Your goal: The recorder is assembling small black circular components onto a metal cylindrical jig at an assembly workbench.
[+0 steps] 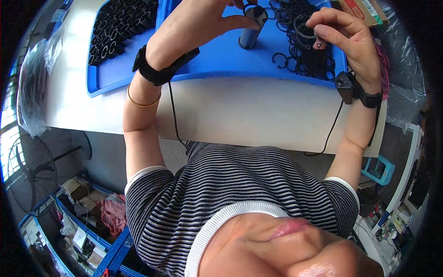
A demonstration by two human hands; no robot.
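Observation:
A dark metallic cylinder (249, 39) stands upright on a blue tray (221, 60), with a black ring shape at its top. My left hand (210, 23) is closed on the cylinder's upper part, its thumb across the side; the other fingers are mostly cut off by the upper edge. In my right hand (348, 39) a black open retaining ring (299, 28) is pinched between thumb and forefinger. Below and beside that hand lies a loose heap of black retaining rings (310, 62). One separate ring (279, 60) rests at the heap's left edge.
Rows of black rings (121, 34) fill the tray section at the far left. A cardboard box (364, 11) stands behind my right hand. Clear plastic sheeting (406, 87) hangs at the right. Thin black cables (174, 115) run from my wrist straps over the table's front edge (258, 142).

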